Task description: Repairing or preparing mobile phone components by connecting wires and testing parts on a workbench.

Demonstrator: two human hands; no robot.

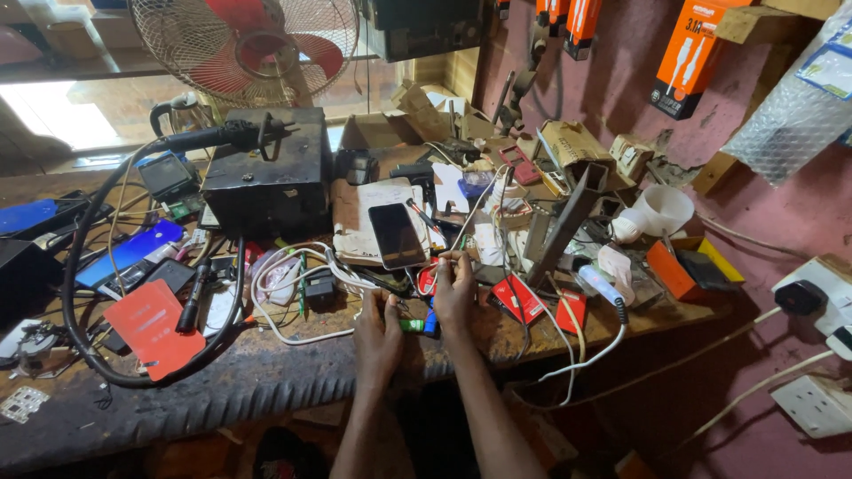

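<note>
1. A smartphone (397,235) lies face up, screen dark, on a worn pad (377,222) at the middle of the cluttered workbench (266,377), just beyond both hands.
2. The right hand (454,288) reaches to the phone's lower right corner; its fingertips seem to pinch a thin wire or probe, though the detail is too small to tell.
3. The left hand (379,333) rests on the bench edge, fingers curled over small tools near a green-and-blue pen-like thing (419,325).
4. Judged from this, steadying the left wrist on the bench would keep fine work accurate.
5. White cables (293,275) and a black box (266,173) lie left.
</note>
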